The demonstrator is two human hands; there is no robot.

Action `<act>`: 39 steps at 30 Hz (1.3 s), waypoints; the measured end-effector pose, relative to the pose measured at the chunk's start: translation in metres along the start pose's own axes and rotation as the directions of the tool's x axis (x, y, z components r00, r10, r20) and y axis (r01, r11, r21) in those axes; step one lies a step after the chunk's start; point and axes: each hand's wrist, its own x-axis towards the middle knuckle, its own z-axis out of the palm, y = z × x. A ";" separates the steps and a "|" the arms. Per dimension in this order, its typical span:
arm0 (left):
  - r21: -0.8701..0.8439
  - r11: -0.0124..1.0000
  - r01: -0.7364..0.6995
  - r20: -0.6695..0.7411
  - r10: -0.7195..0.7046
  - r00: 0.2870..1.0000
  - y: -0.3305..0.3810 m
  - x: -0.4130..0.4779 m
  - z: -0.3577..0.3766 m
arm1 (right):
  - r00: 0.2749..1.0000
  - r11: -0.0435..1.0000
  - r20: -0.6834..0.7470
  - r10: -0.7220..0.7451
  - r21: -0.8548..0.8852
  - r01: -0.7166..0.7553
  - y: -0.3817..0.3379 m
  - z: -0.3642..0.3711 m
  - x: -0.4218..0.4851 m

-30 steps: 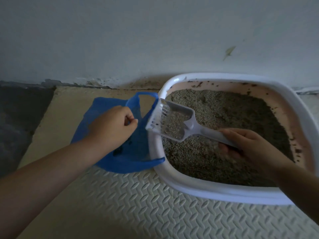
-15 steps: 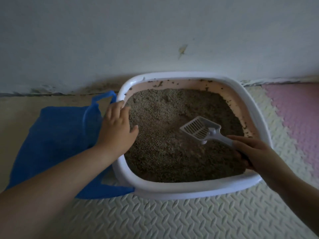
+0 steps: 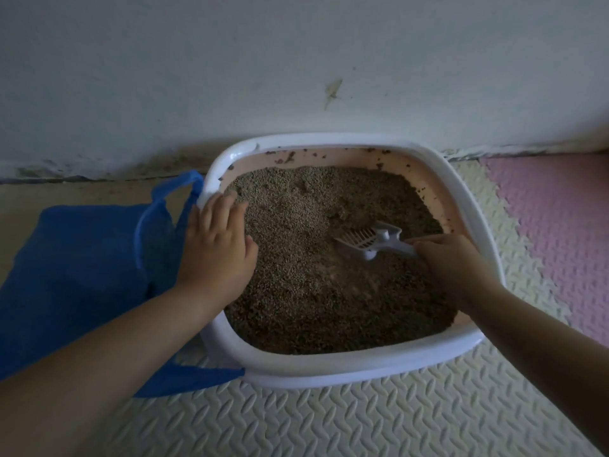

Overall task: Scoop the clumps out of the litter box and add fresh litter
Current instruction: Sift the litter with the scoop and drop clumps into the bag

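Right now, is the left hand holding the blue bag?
No, the left hand lies flat on the rim of the litter box; the blue bag lies loose beside the box.

No text, label, brand, number or sign can be read on the litter box (image 3: 329, 371), the scoop (image 3: 365, 240) inside it, or the blue bag (image 3: 82, 258) beside it.

Dim, flat light, soft focus, and wide-angle bending at the edges.
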 end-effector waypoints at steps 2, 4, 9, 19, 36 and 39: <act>-0.015 1.000 0.012 0.001 -0.012 1.000 0.001 0.001 0.001 | 0.999 1.000 0.025 -0.022 -0.006 0.022 -0.007 0.008 0.008; -0.007 1.000 0.014 0.011 -0.014 1.000 0.001 0.000 0.002 | 0.999 0.999 0.031 -0.045 -0.012 0.045 -0.010 0.019 0.014; -0.001 1.000 -0.026 0.010 0.026 1.000 0.001 -0.001 0.004 | 0.991 0.992 0.053 -0.123 0.044 0.120 -0.013 0.050 0.025; -0.113 0.989 -0.093 -0.001 0.093 0.996 0.002 -0.002 0.001 | 0.976 0.973 0.152 -0.154 0.196 0.122 -0.033 0.107 0.038; -0.210 0.977 0.024 -0.080 -0.041 0.996 -0.001 -0.001 -0.002 | 0.921 0.953 0.271 -0.279 0.198 0.231 -0.008 0.070 0.010; -0.224 0.971 0.079 -0.075 -0.098 0.992 0.000 -0.002 -0.002 | 0.905 0.934 0.277 -0.324 0.247 0.259 -0.006 0.061 -0.007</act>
